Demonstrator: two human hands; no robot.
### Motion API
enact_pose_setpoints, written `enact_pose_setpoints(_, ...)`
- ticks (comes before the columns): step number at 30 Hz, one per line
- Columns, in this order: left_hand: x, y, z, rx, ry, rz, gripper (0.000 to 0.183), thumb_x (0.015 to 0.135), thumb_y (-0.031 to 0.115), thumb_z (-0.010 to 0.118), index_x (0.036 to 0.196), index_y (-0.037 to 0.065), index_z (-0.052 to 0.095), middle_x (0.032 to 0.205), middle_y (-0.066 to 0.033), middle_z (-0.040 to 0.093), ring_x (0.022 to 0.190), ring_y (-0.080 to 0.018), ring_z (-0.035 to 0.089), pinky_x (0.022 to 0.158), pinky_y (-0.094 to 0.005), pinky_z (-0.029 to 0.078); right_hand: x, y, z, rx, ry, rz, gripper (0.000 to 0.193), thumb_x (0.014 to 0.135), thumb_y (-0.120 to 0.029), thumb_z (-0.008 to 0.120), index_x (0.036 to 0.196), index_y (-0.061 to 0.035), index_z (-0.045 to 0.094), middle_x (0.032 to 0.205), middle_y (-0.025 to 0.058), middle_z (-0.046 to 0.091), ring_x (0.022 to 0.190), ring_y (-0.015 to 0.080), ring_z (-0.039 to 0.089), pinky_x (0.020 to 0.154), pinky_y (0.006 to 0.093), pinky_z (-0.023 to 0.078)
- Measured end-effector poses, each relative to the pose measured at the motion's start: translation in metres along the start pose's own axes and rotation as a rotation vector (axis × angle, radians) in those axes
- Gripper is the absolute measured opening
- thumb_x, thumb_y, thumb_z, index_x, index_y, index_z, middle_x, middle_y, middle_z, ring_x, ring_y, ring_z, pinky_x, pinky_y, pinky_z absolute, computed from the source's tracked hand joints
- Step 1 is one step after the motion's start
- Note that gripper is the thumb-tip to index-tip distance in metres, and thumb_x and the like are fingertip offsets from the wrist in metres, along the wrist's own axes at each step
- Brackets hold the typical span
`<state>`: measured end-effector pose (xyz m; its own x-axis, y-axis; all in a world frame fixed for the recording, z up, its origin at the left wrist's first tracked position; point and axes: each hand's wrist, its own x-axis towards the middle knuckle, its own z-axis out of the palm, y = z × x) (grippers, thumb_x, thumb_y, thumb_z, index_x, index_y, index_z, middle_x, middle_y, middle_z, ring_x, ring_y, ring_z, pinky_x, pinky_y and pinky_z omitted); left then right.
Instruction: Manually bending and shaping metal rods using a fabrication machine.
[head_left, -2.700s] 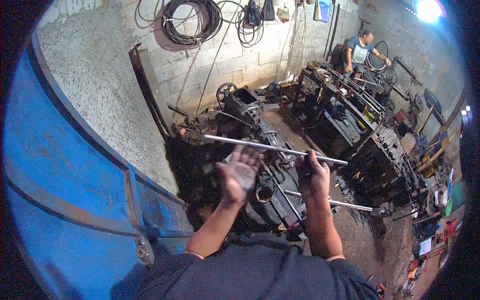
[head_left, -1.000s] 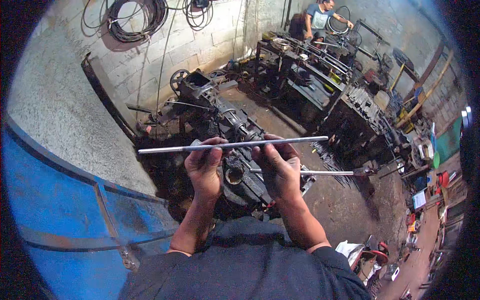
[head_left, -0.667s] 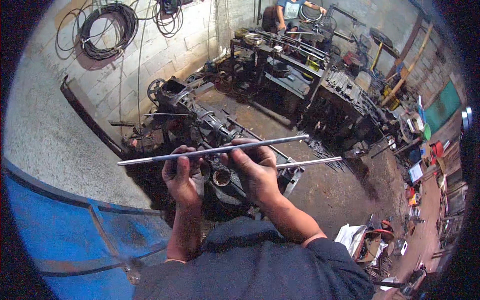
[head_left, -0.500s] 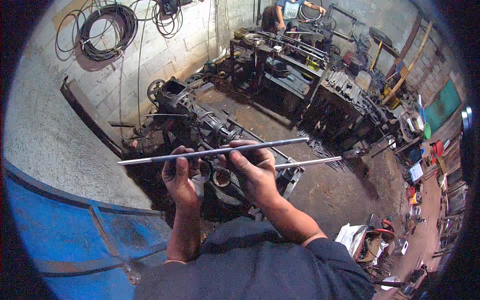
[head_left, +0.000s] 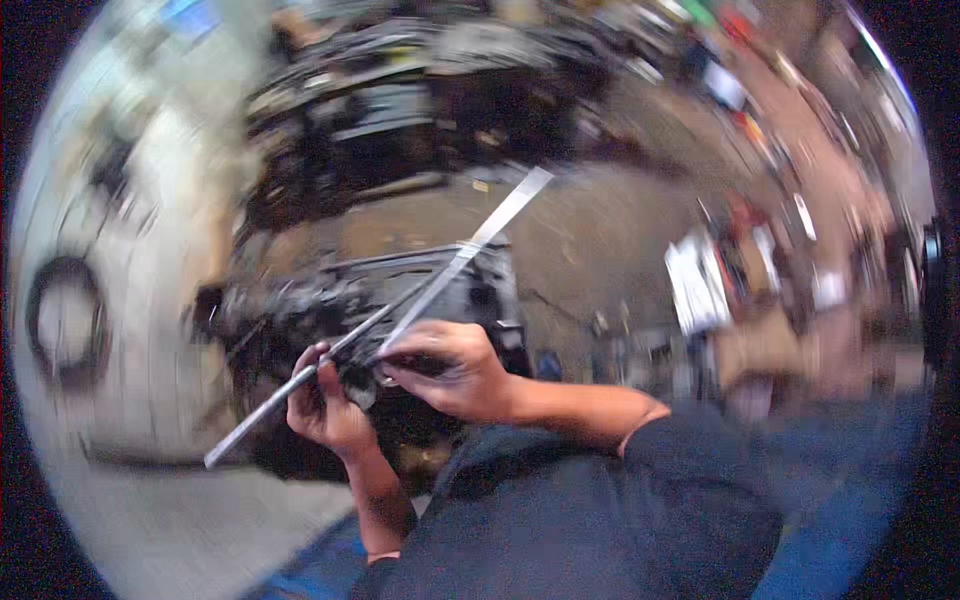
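Observation:
My left hand [head_left: 332, 415] is closed around a thin grey metal rod [head_left: 258, 420], thumb on top. The rod slants from lower left to upper right in front of me. Close beside it, my right hand [head_left: 455, 370] has its fingers pinched at the lower end of a second, brighter metal rod [head_left: 512, 212]. That one slopes up and away over the machine and crosses the first rod's far part in the picture. Motion blur hides whether the rods touch.
Below and beyond my hands stands a dark, greasy machine [head_left: 290, 315]. A cluttered workbench [head_left: 380, 110] lies farther off. At right are white papers [head_left: 697, 285] and a brown box [head_left: 755, 350] among loose items. A black coil [head_left: 65, 320] shows at left.
My view has swung to the right and blurred. My right hand has come off the first rod and now grips the brighter one. The left hand's rod has tilted steeply.

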<state>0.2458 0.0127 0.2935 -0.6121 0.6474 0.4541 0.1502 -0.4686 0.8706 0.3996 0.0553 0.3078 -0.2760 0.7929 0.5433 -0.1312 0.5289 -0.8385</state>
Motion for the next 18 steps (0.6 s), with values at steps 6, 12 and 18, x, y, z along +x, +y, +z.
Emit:
enact_pose_setpoints(6, -0.059, -0.041, 0.107, 0.227, -0.832, 0.143, 0.017, 0.078, -0.004, 0.065, 0.095, -0.005, 0.065, 0.091, -0.0128, 0.067, 0.085, -0.0188, 0.064, 0.077, -0.0295, 0.049, -0.094, 0.048, -0.094, -0.539, 0.282, 0.157, 0.035, 0.063, -0.003, 0.066, 0.097, -0.0035, 0.064, 0.094, 0.0118, 0.063, 0.092, 0.0290, 0.059, 0.081, 0.0389, 0.047)
enact_pose_setpoints(12, -0.196, -0.069, 0.213, 0.111, -1.498, 0.101, 0.017, 0.074, -0.004, 0.068, 0.091, -0.003, 0.065, 0.085, -0.0137, 0.067, 0.074, -0.0202, 0.063, 0.069, -0.0275, 0.048, -0.256, 0.066, -0.168, -0.690, 0.874, 0.462, 0.035, 0.059, -0.006, 0.064, 0.093, 0.0035, 0.062, 0.093, 0.0213, 0.063, 0.089, 0.0384, 0.060, 0.076, 0.0430, 0.049)
enact_pose_setpoints(18, -0.344, -0.125, 0.287, 0.107, -1.739, 0.049, 0.021, 0.076, -0.001, 0.065, 0.097, -0.002, 0.065, 0.086, -0.0158, 0.064, 0.072, -0.0267, 0.063, 0.067, -0.0305, 0.048, -0.353, 0.103, -0.236, -0.568, 1.234, 0.676, 0.019, 0.067, -0.002, 0.063, 0.085, 0.0045, 0.060, 0.078, 0.0220, 0.061, 0.072, 0.0373, 0.062, 0.059, 0.0387, 0.047)
